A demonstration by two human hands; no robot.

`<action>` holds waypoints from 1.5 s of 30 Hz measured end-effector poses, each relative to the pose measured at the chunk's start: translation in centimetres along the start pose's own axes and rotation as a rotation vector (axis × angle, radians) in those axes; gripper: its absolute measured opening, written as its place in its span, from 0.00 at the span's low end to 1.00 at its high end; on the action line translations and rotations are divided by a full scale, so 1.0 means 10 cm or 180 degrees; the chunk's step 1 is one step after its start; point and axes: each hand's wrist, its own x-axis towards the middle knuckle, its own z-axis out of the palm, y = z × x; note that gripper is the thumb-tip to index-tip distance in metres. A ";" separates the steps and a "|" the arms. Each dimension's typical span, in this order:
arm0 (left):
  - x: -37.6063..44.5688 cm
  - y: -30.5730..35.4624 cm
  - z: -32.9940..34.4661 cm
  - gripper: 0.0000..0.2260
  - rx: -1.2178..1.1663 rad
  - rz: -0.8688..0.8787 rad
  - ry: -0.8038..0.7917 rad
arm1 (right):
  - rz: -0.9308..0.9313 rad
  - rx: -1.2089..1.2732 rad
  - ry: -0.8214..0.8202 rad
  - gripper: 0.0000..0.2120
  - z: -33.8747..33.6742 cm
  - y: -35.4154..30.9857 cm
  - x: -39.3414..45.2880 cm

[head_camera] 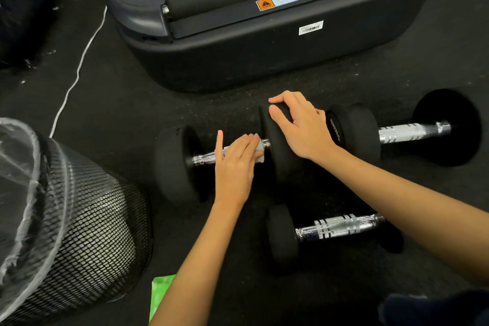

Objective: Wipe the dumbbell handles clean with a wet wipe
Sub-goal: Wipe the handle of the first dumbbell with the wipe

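Note:
Three black dumbbells with chrome handles lie on the dark floor. On the left dumbbell, my left hand is closed around the handle with a white wet wipe pressed under its fingers; a corner of the wipe shows by the right weight. My right hand grips the top of that dumbbell's right weight. A second dumbbell lies to the right, its handle bare. The third dumbbell lies nearer me, below my right forearm.
A black treadmill base stands just behind the dumbbells. A black mesh bin with a clear liner sits at the left. A green wipe pack lies by my left forearm. A white cable runs across the floor.

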 end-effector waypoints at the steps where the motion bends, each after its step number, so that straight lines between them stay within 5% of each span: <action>1: 0.02 0.06 0.03 0.15 0.0125 0.0002 -0.0053 | -0.0003 0.0028 0.0000 0.14 0.01 0.01 0.00; 9: -0.09 0.15 0.09 0.24 0.1088 0.0218 -0.0200 | -0.0045 -0.0002 -0.0005 0.14 -0.01 0.00 0.00; 25: -0.07 -0.01 -0.02 0.13 0.0580 0.0049 0.0322 | -0.0006 0.0075 -0.0023 0.14 -0.01 0.00 -0.01; 37: -0.08 0.10 -0.04 0.24 0.1063 -0.0041 0.0018 | 0.0005 0.0120 -0.0005 0.14 -0.01 -0.02 -0.02; 45: -0.01 0.27 0.08 0.23 0.0822 0.0054 0.0167 | 0.0019 0.0124 -0.0005 0.13 -0.01 -0.02 -0.01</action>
